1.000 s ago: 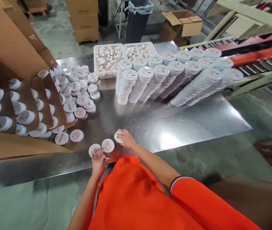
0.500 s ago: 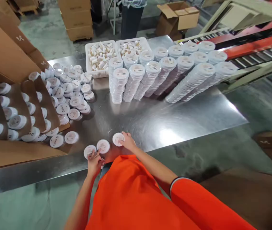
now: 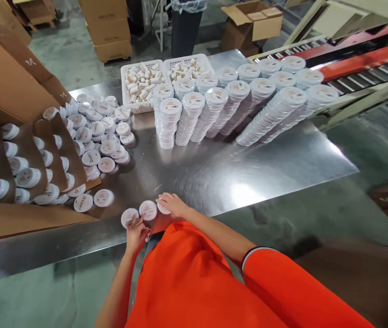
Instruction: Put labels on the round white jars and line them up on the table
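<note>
My left hand [image 3: 136,234] pinches the edge of a round white lid [image 3: 130,217] with its fingertips at the near side of the steel table [image 3: 214,182]. A second lid [image 3: 147,210] lies flat between my hands, touching neither. My right hand [image 3: 173,205] rests with flat, stretched fingers over a third lid [image 3: 162,209], mostly covering it. Farther left, two more lids [image 3: 83,202] lie near a loose pile of lids [image 3: 108,148]. Tilted stacks of lids [image 3: 188,119] stand in rows beyond my hands.
A cardboard box with dividers [image 3: 19,159] holds lids on edge at the left. Two white baskets [image 3: 135,107] of small capped bottles stand at the table's far side. A red-railed roller conveyor [image 3: 364,68] runs along the right. Stacked cartons and a dark bin stand behind.
My right hand and the lid beneath it have slid left, closer to the middle lid. My left hand has barely moved. The whole view has shifted slightly.
</note>
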`<state>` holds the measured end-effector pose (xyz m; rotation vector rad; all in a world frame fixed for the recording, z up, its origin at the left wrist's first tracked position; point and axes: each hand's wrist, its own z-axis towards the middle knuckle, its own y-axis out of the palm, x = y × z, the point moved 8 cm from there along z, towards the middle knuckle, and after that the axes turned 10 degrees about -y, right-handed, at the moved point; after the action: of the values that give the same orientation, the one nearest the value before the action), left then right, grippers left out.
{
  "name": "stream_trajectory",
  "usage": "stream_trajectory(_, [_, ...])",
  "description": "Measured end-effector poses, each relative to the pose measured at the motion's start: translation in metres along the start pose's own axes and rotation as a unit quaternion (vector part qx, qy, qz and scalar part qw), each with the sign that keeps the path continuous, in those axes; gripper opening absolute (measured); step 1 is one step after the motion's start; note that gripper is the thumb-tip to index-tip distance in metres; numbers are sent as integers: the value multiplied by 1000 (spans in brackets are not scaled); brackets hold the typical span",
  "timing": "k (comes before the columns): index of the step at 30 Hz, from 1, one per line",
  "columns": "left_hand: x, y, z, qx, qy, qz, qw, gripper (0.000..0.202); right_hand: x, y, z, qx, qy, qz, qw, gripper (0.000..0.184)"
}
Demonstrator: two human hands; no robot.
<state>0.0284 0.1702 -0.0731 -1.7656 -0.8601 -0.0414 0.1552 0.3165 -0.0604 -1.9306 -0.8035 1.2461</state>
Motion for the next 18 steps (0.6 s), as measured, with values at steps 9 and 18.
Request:
stream_trajectory(9, [0, 0, -2, -8, -11, -23, 1000, 21, -2, -3, 4, 4, -53, 42, 998, 99])
stream_trajectory(18, [-4, -7, -15, 37, -48, -88, 994, 20, -23, -40, 83, 101, -1, 31, 994, 69])
